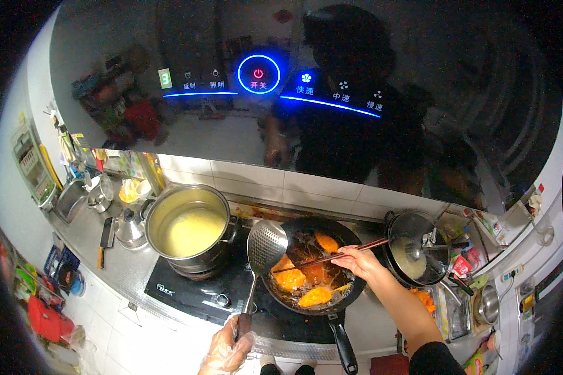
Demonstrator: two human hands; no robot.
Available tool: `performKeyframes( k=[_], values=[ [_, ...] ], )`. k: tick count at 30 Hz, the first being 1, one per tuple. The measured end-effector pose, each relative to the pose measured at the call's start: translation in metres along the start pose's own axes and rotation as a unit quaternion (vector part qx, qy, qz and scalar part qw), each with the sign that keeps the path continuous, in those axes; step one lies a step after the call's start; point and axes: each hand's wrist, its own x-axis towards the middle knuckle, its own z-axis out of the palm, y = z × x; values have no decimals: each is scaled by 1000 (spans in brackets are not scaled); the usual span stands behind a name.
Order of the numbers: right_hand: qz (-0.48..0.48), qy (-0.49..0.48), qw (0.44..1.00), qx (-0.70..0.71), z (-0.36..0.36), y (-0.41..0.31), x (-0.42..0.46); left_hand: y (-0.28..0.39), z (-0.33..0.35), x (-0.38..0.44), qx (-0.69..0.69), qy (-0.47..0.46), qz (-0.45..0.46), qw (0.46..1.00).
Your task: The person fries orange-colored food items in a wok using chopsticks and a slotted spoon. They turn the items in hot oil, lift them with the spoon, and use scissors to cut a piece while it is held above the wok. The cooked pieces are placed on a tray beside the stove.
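Note:
My left hand (228, 349), in a clear plastic glove, grips the dark handle of a perforated metal skimmer (266, 246). The skimmer's bowl is raised at the left rim of a black frying pan (352, 300). Bare, my right hand (356, 262) holds a pair of dark chopsticks (370, 244) over the pan. Their tips reach an orange fried piece (288, 276) at the pan's left side; whether they pinch it cannot be told. Another orange piece (315, 297) lies at the front in bubbling dark oil, and one more (327, 242) at the back.
A large steel pot (187, 255) with yellow liquid stands on the left of the black gas hob (192, 300). Further left are a kettle (130, 229) and a cleaver (107, 234). A glass-lidded pan (415, 258) sits at right. The range hood (192, 126) overhangs the back.

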Motion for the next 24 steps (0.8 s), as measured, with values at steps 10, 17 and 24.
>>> performKeyframes(
  k=[10,17,24],
  values=[
    [-81,64,989,101,-24,3,-48,-26,-15,16,75,-5,28,997],
    [-193,83,968,136,-27,-18,-87,4,-20,34,43,-116,-128,984],
    [-324,78,939,86,-31,-17,-106,35,-10,65,-5,-230,-196,953]
  ],
)
